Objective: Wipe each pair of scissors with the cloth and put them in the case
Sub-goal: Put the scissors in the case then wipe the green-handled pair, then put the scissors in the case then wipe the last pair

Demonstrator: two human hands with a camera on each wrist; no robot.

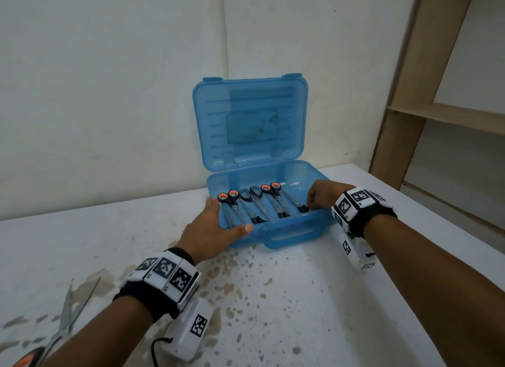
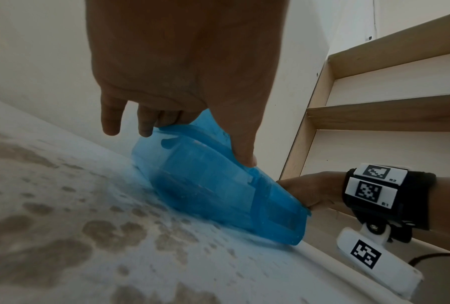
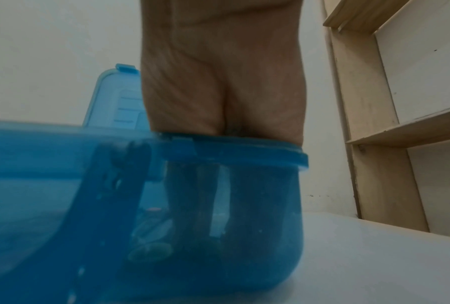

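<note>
Several pairs of scissors (image 1: pixel 252 206) were seen lying side by side in the open blue case (image 1: pixel 296 231), which stood at the table's (image 1: pixel 314 298) twelve o'clock edge against the wall, lid upright. The left hand (image 1: pixel 211 230) was laid spread over the case's nine o'clock corner, thumb along the front rim, while the right hand (image 1: pixel 323 195) was dipped inside at three o'clock, fingertips closed on a dark scissor handle. Another pair of scissors (image 1: pixel 64 323) was left on the stained tabletop at seven o'clock.
</note>
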